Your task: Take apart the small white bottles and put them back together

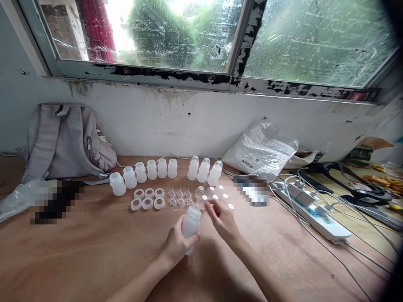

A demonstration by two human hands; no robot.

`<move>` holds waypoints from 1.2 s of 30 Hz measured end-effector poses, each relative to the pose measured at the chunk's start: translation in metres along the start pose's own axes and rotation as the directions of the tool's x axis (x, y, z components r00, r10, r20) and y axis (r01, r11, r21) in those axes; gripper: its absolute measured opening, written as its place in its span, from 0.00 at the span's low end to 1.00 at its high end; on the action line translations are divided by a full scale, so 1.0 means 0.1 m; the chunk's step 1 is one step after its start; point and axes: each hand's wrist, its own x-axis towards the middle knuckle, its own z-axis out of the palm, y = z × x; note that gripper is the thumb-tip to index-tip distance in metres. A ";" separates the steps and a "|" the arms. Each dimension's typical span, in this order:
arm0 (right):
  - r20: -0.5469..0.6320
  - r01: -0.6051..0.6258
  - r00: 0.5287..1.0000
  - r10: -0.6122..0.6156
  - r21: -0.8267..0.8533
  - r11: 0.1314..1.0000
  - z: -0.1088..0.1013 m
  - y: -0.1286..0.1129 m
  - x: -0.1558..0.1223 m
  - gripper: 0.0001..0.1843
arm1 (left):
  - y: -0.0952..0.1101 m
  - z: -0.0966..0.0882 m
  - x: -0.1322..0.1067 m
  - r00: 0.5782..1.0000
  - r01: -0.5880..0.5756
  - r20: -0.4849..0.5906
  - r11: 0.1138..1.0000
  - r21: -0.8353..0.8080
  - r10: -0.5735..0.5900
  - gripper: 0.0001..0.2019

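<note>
Low over the middle of the table, my left hand point(179, 239) is wrapped round a frosted white baby bottle point(191, 222), which stands nearly upright with a teat and collar at its top. To the right of the bottle's top is my right hand point(222, 220), its fingers curled in a pinch beside the clear dome caps point(199, 192). Whatever those fingertips hold, if anything, is hidden. Small white discs point(231, 206) lie around the domes. Farther left are rows of white collar rings point(147, 203) and clear silicone teats point(179, 202).
Open bottle bodies point(117, 184) stand in a row at the back left, and three capped bottles point(204, 170) stand right of them. A grey backpack point(69, 142), a plastic mailer bag point(261, 149) and a power strip point(327, 224) with trailing cables flank the work area.
</note>
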 end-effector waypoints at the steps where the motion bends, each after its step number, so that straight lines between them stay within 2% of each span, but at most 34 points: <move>1: 0.029 -0.011 1.000 0.011 0.008 1.000 0.03 -0.11 0.01 0.16 | 0.01 -0.01 0.00 1.000 -0.010 -0.003 0.999 0.044 0.010 0.14; 4: 0.047 -0.054 0.998 0.053 0.023 0.998 0.15 -0.33 0.06 0.18 | 0.03 -0.06 0.00 0.998 -0.057 -0.014 0.992 0.111 0.059 0.16; 7: 0.074 -0.096 0.994 0.086 0.152 0.984 0.27 -0.39 0.11 0.19 | 0.03 -0.11 0.02 0.999 -0.047 0.005 0.995 0.087 0.046 0.14; 10: 0.115 -0.134 0.988 0.101 0.332 0.934 0.33 -0.37 0.14 0.19 | 0.04 -0.16 0.06 0.997 0.029 0.075 1.000 0.000 -0.029 0.09; 13: 0.132 -0.150 0.986 0.099 0.464 0.873 0.34 -0.33 0.13 0.19 | 0.03 -0.17 0.08 0.988 0.070 0.143 0.988 -0.134 -0.051 0.09; 15: 0.155 -0.171 0.983 0.102 0.542 0.823 0.34 -0.31 0.10 0.19 | 0.02 -0.18 0.07 0.963 0.166 0.255 0.944 -0.285 -0.093 0.09; 16: 0.196 -0.199 0.975 0.101 0.589 0.783 0.33 -0.31 0.09 0.18 | 0.00 -0.18 0.06 0.931 0.253 0.344 0.890 -0.380 -0.118 0.10; 18: 0.332 -0.283 0.941 0.060 0.681 0.675 0.30 -0.32 0.08 0.17 | -0.04 -0.20 0.04 0.830 0.462 0.545 0.689 -0.559 -0.116 0.15; 20: 0.439 -0.341 0.897 -0.039 0.747 0.571 0.26 -0.32 0.09 0.17 | -0.10 -0.22 0.03 0.723 0.621 0.691 0.451 -0.641 -0.012 0.20; 21: 0.452 -0.339 0.888 -0.086 0.769 0.542 0.23 -0.32 0.10 0.18 | -0.12 -0.24 0.03 0.687 0.663 0.725 0.363 -0.654 0.052 0.21; 22: 0.436 -0.316 0.893 -0.114 0.786 0.531 0.21 -0.32 0.12 0.20 | -0.15 -0.26 0.04 0.665 0.688 0.740 0.303 -0.660 0.102 0.22; 24: 0.372 -0.251 0.920 -0.122 0.799 0.546 0.18 -0.29 0.15 0.24 | -0.19 -0.30 0.07 0.647 0.706 0.746 0.247 -0.664 0.157 0.23; 26: 0.341 -0.226 0.933 -0.110 0.798 0.559 0.18 -0.25 0.16 0.21 | -0.22 -0.34 0.11 0.649 0.706 0.743 0.232 -0.669 0.166 0.23; 28: 0.381 -0.268 0.918 -0.108 0.798 0.540 0.20 -0.21 0.16 0.18 | -0.23 -0.37 0.14 0.653 0.699 0.740 0.246 -0.672 0.165 0.24; 31: 0.426 -0.337 0.901 -0.078 0.802 0.493 0.23 -0.16 0.14 0.15 | -0.23 -0.41 0.19 0.681 0.647 0.720 0.352 -0.676 0.131 0.23; 34: 0.336 -0.295 0.942 -0.020 0.852 0.432 0.23 -0.15 0.14 0.13 | -0.22 -0.47 0.21 0.673 0.615 0.732 0.474 -0.630 0.100 0.24; 36: 0.279 -0.253 0.960 -0.002 0.874 0.414 0.21 -0.17 0.14 0.12 | -0.20 -0.51 0.22 0.661 0.612 0.747 0.523 -0.593 0.074 0.25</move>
